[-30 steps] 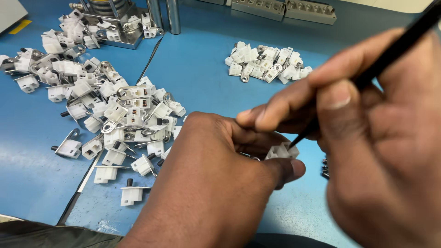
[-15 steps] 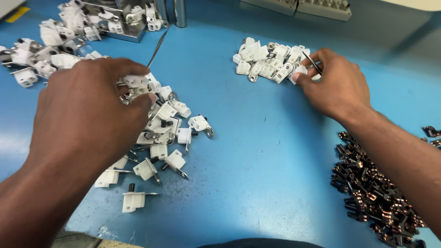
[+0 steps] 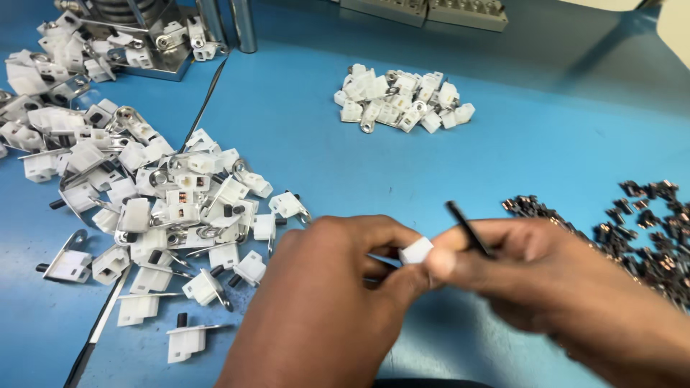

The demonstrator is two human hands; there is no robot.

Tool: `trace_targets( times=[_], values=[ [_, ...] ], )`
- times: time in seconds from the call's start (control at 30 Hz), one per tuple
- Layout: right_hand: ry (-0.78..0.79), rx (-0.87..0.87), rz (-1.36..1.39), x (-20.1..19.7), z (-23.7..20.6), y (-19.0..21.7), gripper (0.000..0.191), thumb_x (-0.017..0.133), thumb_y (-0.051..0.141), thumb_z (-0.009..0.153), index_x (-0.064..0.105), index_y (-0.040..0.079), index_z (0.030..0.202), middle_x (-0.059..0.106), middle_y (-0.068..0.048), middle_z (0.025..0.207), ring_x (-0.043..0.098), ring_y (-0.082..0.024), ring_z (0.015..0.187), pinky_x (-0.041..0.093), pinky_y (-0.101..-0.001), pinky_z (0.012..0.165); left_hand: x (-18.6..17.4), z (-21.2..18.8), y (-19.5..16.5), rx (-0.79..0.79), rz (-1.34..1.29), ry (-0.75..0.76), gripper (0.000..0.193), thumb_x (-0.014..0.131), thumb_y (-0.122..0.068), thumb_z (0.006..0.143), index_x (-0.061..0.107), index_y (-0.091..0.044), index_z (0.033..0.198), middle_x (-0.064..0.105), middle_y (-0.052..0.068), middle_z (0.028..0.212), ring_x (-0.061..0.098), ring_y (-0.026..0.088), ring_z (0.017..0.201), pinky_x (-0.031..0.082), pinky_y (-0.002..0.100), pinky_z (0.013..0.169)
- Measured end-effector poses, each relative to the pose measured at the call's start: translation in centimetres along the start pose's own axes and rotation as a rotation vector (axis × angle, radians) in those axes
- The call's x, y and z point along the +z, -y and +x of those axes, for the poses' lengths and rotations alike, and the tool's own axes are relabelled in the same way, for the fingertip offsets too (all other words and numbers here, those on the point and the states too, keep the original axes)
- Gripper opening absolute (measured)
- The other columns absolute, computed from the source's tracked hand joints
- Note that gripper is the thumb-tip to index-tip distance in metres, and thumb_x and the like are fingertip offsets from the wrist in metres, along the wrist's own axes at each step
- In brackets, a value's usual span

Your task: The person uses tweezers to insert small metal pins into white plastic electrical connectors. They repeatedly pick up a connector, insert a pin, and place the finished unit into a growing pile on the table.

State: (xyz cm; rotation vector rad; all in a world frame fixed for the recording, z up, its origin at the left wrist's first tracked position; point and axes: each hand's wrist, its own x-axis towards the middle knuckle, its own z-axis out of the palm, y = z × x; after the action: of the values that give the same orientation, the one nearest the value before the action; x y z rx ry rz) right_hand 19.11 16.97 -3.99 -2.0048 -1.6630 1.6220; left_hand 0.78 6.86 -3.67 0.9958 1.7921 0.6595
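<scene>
View from above of a blue work table (image 3: 402, 179) with 2 bare hands meeting near the bottom centre. The left hand (image 3: 323, 309) comes up from the lower edge, its fingers curled closed around a small white plastic part (image 3: 415, 251), which is pinched between thumb and fingertip. The right hand (image 3: 546, 287) enters from the lower right and touches the left hand at that same part; its fingers are closed on a thin black tool (image 3: 467, 228), which slants up and to the left above the knuckles. The right hand is slightly blurred, so the tip of the tool cannot be made out.

To the left of the hands lies a large loose heap of white plastic switch parts with metal brackets (image 3: 165, 201), spreading from the table's left edge almost to the left hand. Further back, near the top centre, sits a smaller, tidier pile of white parts (image 3: 402, 100), well apart from the hands. On the right, just beside the right hand, is a scatter of small dark metal pieces (image 3: 640, 230). At the top left stands a metal fixture (image 3: 144, 36) with more white parts resting on its base, and 2 shiny metal posts (image 3: 230, 21) rise beside it.
</scene>
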Motion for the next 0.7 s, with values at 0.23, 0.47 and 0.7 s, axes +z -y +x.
trace_targets(
  times=[0.23, 0.47, 0.7],
  values=[
    [-0.506, -0.105, -0.98, -4.0, 1.8, 2.4, 0.029, 0.072, 0.04, 0.096, 0.077, 0.029, 0.122, 0.076, -0.016, 0.098, 0.074, -0.03, 0.084, 0.058, -0.0434, 0.08, 1.0, -1.4, 1.0, 0.208, -0.369, 0.03, 0.023, 0.076, -0.023, 0.085, 0.083, -0.007, 0.099, 0.084, 0.003, 0.084, 0.074, 0.012, 0.082, 0.062, 0.031, 0.075],
    [-0.417, -0.295, -1.305, -5.7, 6.4, 2.5, 0.026, 0.074, 0.042, 0.09, 0.081, 0.029, 0.111, 0.079, 0.0, 0.105, 0.074, -0.022, 0.093, 0.057, -0.0412, 0.09, 2.8, -3.1, 1.2, 0.2, -0.4, -0.024, 0.023, 0.075, -0.022, 0.085, 0.081, -0.008, 0.103, 0.08, 0.003, 0.09, 0.074, 0.012, 0.086, 0.061, 0.03, 0.079],
    [-0.41, -0.708, -1.095, -4.1, 6.0, 2.0, 0.027, 0.072, 0.046, 0.086, 0.08, 0.028, 0.105, 0.077, 0.002, 0.11, 0.071, -0.026, 0.102, 0.056, -0.0454, 0.089, 4.4, -4.4, 0.0, 0.062, -0.347, -0.137, 0.025, 0.08, -0.027, 0.082, 0.082, -0.008, 0.099, 0.083, 0.005, 0.085, 0.075, 0.012, 0.084, 0.06, 0.03, 0.081]
  ],
)
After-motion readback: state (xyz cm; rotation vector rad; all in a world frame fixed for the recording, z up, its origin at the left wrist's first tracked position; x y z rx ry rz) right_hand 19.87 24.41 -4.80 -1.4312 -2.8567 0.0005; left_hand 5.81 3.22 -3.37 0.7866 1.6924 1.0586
